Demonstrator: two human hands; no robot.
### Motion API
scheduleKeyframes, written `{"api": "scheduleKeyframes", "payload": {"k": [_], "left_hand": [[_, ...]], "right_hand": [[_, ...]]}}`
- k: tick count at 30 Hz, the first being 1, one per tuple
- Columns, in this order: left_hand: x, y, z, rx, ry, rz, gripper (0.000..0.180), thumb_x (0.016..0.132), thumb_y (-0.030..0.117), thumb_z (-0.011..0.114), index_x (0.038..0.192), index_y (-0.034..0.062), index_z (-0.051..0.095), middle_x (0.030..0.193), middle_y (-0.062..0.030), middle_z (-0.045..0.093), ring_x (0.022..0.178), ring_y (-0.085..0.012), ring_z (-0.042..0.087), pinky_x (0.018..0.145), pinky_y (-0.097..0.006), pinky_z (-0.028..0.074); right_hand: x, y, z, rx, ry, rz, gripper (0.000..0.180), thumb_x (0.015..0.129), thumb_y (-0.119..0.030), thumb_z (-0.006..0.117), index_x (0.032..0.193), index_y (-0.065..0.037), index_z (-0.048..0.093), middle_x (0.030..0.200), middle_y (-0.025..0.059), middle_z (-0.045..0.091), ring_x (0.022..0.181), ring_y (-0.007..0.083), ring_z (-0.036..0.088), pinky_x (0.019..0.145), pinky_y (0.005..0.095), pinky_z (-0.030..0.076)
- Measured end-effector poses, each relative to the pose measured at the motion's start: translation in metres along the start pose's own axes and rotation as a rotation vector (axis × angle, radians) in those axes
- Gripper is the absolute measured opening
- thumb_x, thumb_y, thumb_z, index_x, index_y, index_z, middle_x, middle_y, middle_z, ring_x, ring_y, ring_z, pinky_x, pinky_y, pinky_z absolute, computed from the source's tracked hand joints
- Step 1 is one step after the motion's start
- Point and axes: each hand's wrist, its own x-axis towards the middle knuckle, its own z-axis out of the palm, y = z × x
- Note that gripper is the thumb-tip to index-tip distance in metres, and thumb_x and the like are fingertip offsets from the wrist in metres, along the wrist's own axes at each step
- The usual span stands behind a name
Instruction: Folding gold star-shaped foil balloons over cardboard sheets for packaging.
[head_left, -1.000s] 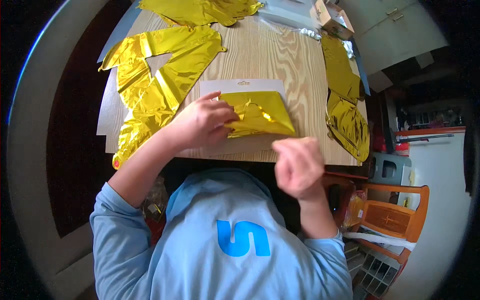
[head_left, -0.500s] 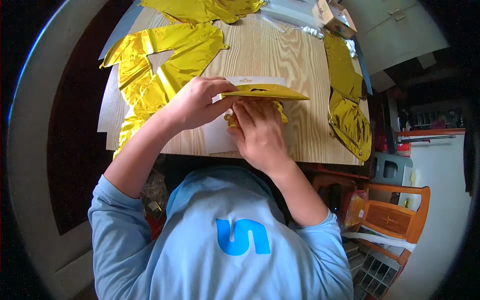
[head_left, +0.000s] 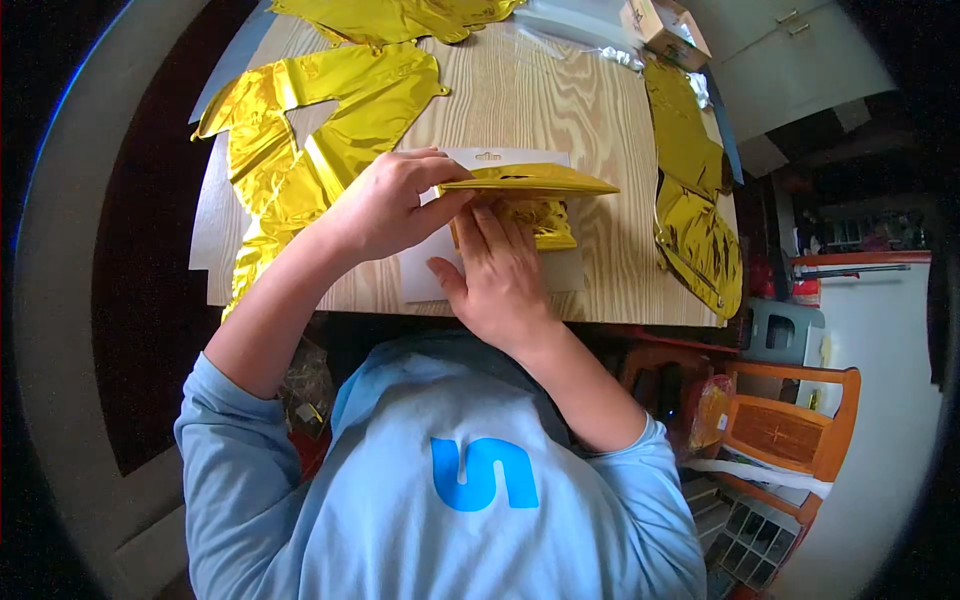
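A folded gold foil balloon point(head_left: 545, 180) lies over a white card point(head_left: 424, 282) with a hang slot at its top, near the table's front edge. My left hand point(head_left: 395, 210) pinches the left end of the balloon's raised flap between thumb and fingers. Beneath that flap, my right hand point(head_left: 497, 280) rests with fingers stretched out on the lower layer, their tips partly hidden. Crinkled foil shows right of those fingers. Another flat gold balloon point(head_left: 385, 110) spreads out to the left of my hands.
More gold foil lies at the far edge point(head_left: 390, 20) and along the right side point(head_left: 690, 150) of the wooden table point(head_left: 510, 100). Clear plastic sleeves point(head_left: 575, 25) and an open cardboard box point(head_left: 668, 35) sit at the back right. A wooden chair point(head_left: 785, 435) stands right of the table.
My right hand has slid left and slightly toward me under the flap, uncovering more crinkled foil on its right. My left hand keeps its pinch on the flap.
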Motion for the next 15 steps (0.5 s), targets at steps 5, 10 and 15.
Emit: {"api": "scheduleKeyframes", "payload": {"k": [5, 10, 15], "left_hand": [[0.001, 0.001, 0.0, -0.012, 0.039, -0.042, 0.02, 0.09, 0.014, 0.068, 0.101, -0.0023, 0.069, 0.09, -0.0186, 0.069, 0.081, -0.0363, 0.068, 0.072, -0.04, 0.056], [0.002, 0.003, -0.003, 0.018, 0.007, -0.051, 0.016, 0.093, 0.009, 0.066, 0.104, -0.0023, 0.071, 0.093, -0.0207, 0.072, 0.085, -0.0339, 0.073, 0.099, -0.039, 0.054], [0.002, 0.001, 0.001, 0.033, 0.021, -0.035, 0.016, 0.092, 0.007, 0.066, 0.103, -0.0034, 0.07, 0.092, -0.021, 0.072, 0.087, -0.0367, 0.072, 0.106, -0.04, 0.05]], "right_hand": [[0.006, -0.005, -0.007, 0.064, 0.083, -0.001, 0.058, 0.09, -0.032, 0.066, 0.132, 0.006, 0.056, 0.129, 0.0298, 0.055, 0.125, 0.045, 0.05, 0.109, 0.0521, 0.037], [0.0, 0.001, -0.028, -0.019, 0.175, -0.093, 0.042, 0.086, -0.025, 0.07, 0.118, 0.001, 0.065, 0.119, 0.0229, 0.058, 0.116, 0.0425, 0.054, 0.105, 0.0524, 0.04], [0.003, 0.008, -0.02, 0.069, 0.073, -0.073, 0.03, 0.086, -0.023, 0.069, 0.105, 0.001, 0.069, 0.114, 0.0193, 0.06, 0.106, 0.039, 0.056, 0.096, 0.0519, 0.043]]}}
